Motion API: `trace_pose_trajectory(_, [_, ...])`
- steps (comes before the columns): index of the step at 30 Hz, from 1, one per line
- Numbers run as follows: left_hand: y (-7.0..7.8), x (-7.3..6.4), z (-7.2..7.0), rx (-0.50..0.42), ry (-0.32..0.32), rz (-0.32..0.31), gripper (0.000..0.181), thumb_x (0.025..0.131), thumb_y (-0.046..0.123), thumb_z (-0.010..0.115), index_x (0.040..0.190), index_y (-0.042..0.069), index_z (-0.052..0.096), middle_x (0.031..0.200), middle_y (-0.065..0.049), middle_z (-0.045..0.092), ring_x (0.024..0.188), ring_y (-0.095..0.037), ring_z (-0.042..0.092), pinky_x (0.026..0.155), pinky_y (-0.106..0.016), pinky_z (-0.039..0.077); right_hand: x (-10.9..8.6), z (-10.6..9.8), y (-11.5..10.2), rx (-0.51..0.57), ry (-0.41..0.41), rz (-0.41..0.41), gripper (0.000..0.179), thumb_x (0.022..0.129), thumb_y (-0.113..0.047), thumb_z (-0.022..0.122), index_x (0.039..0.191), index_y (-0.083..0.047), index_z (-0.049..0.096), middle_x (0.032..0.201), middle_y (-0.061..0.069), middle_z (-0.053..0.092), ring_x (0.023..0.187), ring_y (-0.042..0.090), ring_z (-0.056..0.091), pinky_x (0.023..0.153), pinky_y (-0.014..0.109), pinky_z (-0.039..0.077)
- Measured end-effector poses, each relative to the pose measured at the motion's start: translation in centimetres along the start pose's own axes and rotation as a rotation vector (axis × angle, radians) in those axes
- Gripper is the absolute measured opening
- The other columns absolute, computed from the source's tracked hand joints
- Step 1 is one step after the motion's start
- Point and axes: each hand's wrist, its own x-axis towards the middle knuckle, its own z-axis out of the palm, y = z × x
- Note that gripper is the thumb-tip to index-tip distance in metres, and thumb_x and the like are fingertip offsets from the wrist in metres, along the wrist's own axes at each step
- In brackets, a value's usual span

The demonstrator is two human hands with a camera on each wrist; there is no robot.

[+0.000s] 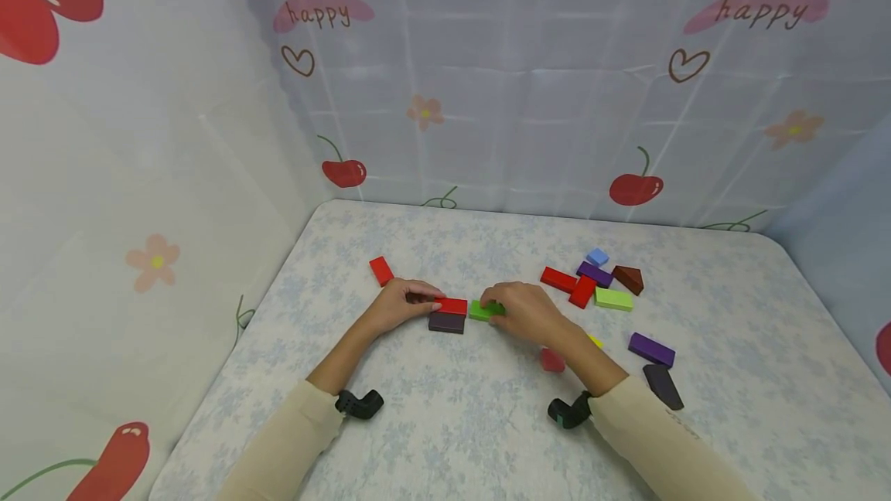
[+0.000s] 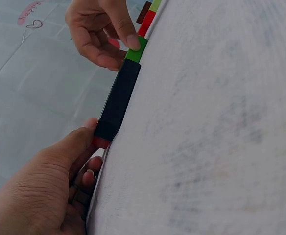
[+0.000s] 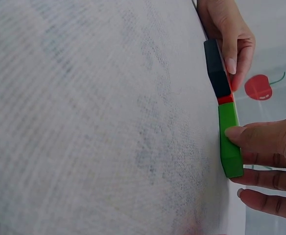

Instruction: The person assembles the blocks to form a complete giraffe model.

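In the middle of the table lies a red block (image 1: 454, 306), with a black block (image 1: 447, 322) along its near side. My left hand (image 1: 405, 305) holds the left end of the red block between thumb and fingers. A green block (image 1: 480, 311) lies to the right of the red one, almost end to end with it. My right hand (image 1: 522, 311) pinches this green block, its thumb (image 3: 236, 133) on the near side. The right wrist view shows the black block (image 3: 218, 68) and the green block (image 3: 228, 142) in one line. Part of the green block is covered by fingers.
Another red block (image 1: 381, 270) lies behind my left hand. At the back right sit several loose blocks, among them a light green block (image 1: 613, 299) and a brown triangle (image 1: 629, 279). A purple block (image 1: 651, 349) and a dark block (image 1: 663, 386) lie right of my right forearm.
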Motion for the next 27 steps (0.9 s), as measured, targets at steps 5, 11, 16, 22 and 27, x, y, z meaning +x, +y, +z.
trace_pose_trajectory(5, [0.0,0.0,0.0,0.001,0.003,0.0,0.02,0.089,0.023,0.081,0.11,0.022,0.081,0.106,0.007,0.076,0.08,-0.017,0.063,0.067,-0.027,0.051,0.3,0.2,0.1,0.009,-0.013,0.001,0.028,0.085,-0.015,0.084,0.112,-0.016,0.076,0.11,-0.002,0.074,0.098,0.018,0.068,0.083,0.04,0.057])
trace_pose_trajectory(11, [0.0,0.0,0.0,-0.001,0.003,0.008,0.02,0.089,0.023,0.081,0.109,0.022,0.081,0.106,0.006,0.076,0.08,-0.018,0.064,0.066,-0.027,0.052,0.5,0.3,0.1,0.008,-0.012,-0.003,0.027,0.084,-0.015,0.085,0.11,-0.017,0.076,0.109,-0.003,0.074,0.097,0.017,0.067,0.083,0.04,0.057])
trace_pose_trajectory(16, [0.1,0.0,0.1,0.005,0.002,0.001,0.02,0.089,0.023,0.081,0.109,0.023,0.081,0.106,0.007,0.076,0.08,-0.017,0.065,0.067,-0.027,0.052,0.4,0.3,0.0,-0.009,-0.005,-0.004,0.028,0.084,-0.016,0.085,0.11,-0.016,0.076,0.111,-0.001,0.074,0.101,0.02,0.068,0.083,0.041,0.057])
trace_pose_trajectory(22, [0.2,0.0,0.1,0.013,-0.005,-0.019,0.021,0.089,0.025,0.081,0.11,0.024,0.081,0.106,0.007,0.076,0.081,-0.016,0.065,0.067,-0.028,0.052,-1.8,-0.9,-1.1,-0.088,0.078,-0.016,0.029,0.085,-0.023,0.084,0.112,-0.016,0.076,0.117,0.003,0.072,0.109,0.022,0.067,0.075,0.038,0.058])
trace_pose_trajectory(27, [0.2,0.0,0.1,0.014,0.003,-0.024,0.02,0.089,0.026,0.081,0.109,0.026,0.08,0.105,0.008,0.076,0.08,-0.017,0.064,0.067,-0.028,0.052,-5.4,-3.0,-2.0,-0.078,0.129,-0.004,0.03,0.086,-0.024,0.083,0.114,-0.015,0.075,0.114,0.003,0.074,0.1,0.02,0.071,0.076,0.037,0.059])
